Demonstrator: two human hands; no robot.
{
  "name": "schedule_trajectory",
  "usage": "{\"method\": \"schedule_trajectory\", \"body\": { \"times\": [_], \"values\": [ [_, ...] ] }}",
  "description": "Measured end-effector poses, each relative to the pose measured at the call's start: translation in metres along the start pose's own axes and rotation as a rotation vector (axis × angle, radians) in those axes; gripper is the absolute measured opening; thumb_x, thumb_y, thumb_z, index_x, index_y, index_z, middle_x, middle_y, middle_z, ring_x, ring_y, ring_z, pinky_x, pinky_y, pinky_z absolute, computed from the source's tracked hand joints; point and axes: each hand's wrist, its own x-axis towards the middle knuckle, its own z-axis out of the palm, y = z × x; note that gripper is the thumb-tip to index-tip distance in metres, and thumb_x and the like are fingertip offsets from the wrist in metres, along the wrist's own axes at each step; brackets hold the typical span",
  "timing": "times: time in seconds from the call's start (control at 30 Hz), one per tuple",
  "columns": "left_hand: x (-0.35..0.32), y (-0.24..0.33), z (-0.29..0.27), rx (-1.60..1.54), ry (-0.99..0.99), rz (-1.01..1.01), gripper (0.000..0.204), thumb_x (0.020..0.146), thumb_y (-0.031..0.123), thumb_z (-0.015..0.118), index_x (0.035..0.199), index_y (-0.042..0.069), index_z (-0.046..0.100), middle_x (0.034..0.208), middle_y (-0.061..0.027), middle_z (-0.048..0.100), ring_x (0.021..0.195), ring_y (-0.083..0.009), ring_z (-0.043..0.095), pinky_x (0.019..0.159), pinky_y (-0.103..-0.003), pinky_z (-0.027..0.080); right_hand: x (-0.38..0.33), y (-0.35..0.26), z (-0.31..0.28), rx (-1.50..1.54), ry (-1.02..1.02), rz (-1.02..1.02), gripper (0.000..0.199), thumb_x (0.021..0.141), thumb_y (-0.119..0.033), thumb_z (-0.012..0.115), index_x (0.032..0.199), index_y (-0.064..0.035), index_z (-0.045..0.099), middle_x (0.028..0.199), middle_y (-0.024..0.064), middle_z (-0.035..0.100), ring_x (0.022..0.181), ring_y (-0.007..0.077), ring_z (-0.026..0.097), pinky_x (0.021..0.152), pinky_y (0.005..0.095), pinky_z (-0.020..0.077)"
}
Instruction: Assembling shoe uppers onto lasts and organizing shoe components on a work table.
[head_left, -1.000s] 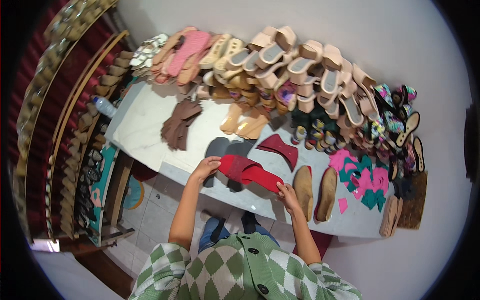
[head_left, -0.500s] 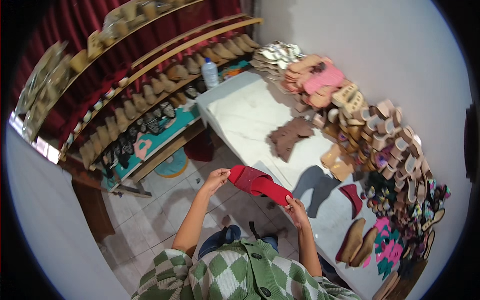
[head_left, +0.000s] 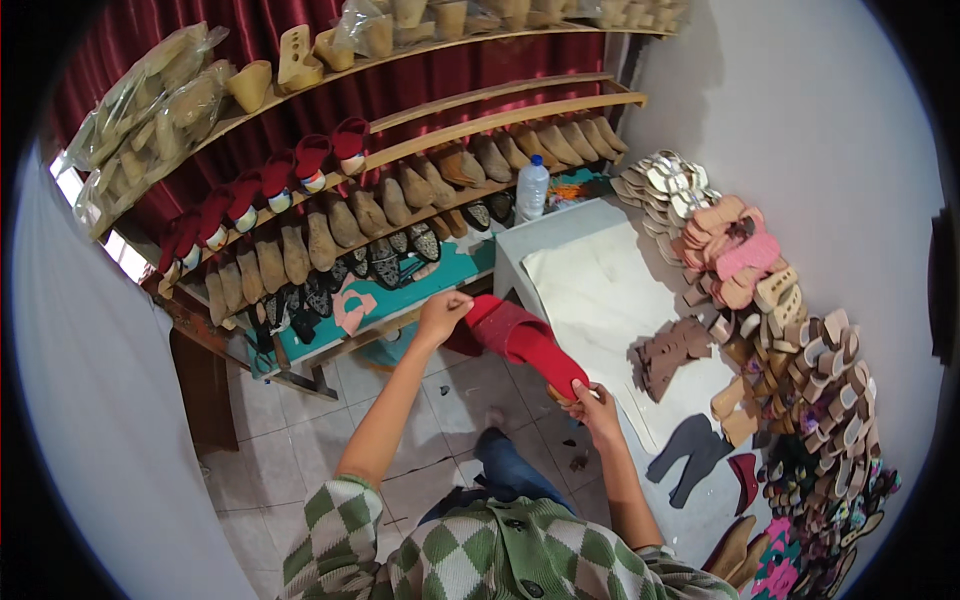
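Note:
Between my two hands is a red open-toed sandal (head_left: 512,335) with a wide strap over the front, held up over the gap between the shelves and the table. My left hand (head_left: 443,317) pinches its strap end at the tip. My right hand (head_left: 596,408) grips the other end, thumb on the red insole and fingers beneath. On the shelf rail ahead, similar red sandals (head_left: 243,200) stand in a row at the left.
Wooden shoe lasts (head_left: 362,212) line the shelf. A water bottle (head_left: 532,188) stands at the corner of the white table (head_left: 590,285). On it lie brown cut pieces (head_left: 672,355), grey pieces (head_left: 690,450) and heaped sandals (head_left: 800,370) along the wall. Tiled floor (head_left: 410,500) lies below.
My view has turned and moved toward the shelves, showing the row of red sandals more fully. One leg has come forward. Both hands still hold the sandal, now tilted more steeply.

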Motion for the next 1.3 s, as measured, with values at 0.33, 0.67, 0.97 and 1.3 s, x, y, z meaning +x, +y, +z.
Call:
{"method": "schedule_trajectory", "body": {
  "times": [0.33, 0.67, 0.97, 1.3],
  "values": [
    [0.179, 0.079, -0.079, 0.357, 0.074, 0.205, 0.019, 0.076, 0.018, 0.067, 0.087, 0.003, 0.066, 0.071, -0.0103, 0.066, 0.065, -0.0149, 0.062, 0.061, -0.029, 0.047, 0.113, -0.105, 0.111, 0.03, 0.04, -0.197, 0.04, 0.078, -0.039, 0.066, 0.086, -0.0057, 0.046, 0.073, 0.0087, 0.059, 0.06, 0.0138, 0.06, 0.056, 0.0231, 0.0447],
    [0.347, 0.113, -0.16, 0.497, 0.0, 0.346, 0.015, 0.073, 0.014, 0.067, 0.081, 0.002, 0.067, 0.074, -0.0111, 0.066, 0.068, -0.0153, 0.062, 0.065, -0.028, 0.047, 0.178, -0.186, 0.227, -0.029, -0.004, -0.24, 0.044, 0.076, -0.046, 0.065, 0.087, -0.0104, 0.041, 0.083, 0.0057, 0.057, 0.074, 0.0154, 0.062, 0.064, 0.0261, 0.0355],
    [0.447, 0.062, -0.262, 0.515, -0.222, 0.194, 0.015, 0.077, 0.018, 0.066, 0.082, 0.004, 0.067, 0.077, -0.0068, 0.066, 0.07, -0.0116, 0.059, 0.065, -0.027, 0.046, 0.196, -0.207, 0.324, -0.029, -0.167, -0.24, 0.042, 0.077, -0.042, 0.064, 0.093, -0.0066, 0.048, 0.083, 0.0026, 0.057, 0.078, 0.0122, 0.062, 0.057, 0.0214, 0.0321],
    [0.439, 0.049, -0.318, 0.765, -0.266, 0.225, 0.02, 0.082, 0.02, 0.059, 0.093, 0.004, 0.063, 0.09, -0.0109, 0.065, 0.083, -0.021, 0.061, 0.074, -0.033, 0.046, 0.215, -0.212, 0.395, 0.117, 0.008, -0.3, 0.039, 0.076, -0.034, 0.069, 0.09, 0.0007, 0.057, 0.077, 0.0043, 0.058, 0.069, 0.0098, 0.057, 0.061, 0.021, 0.0416]
  ]
}}
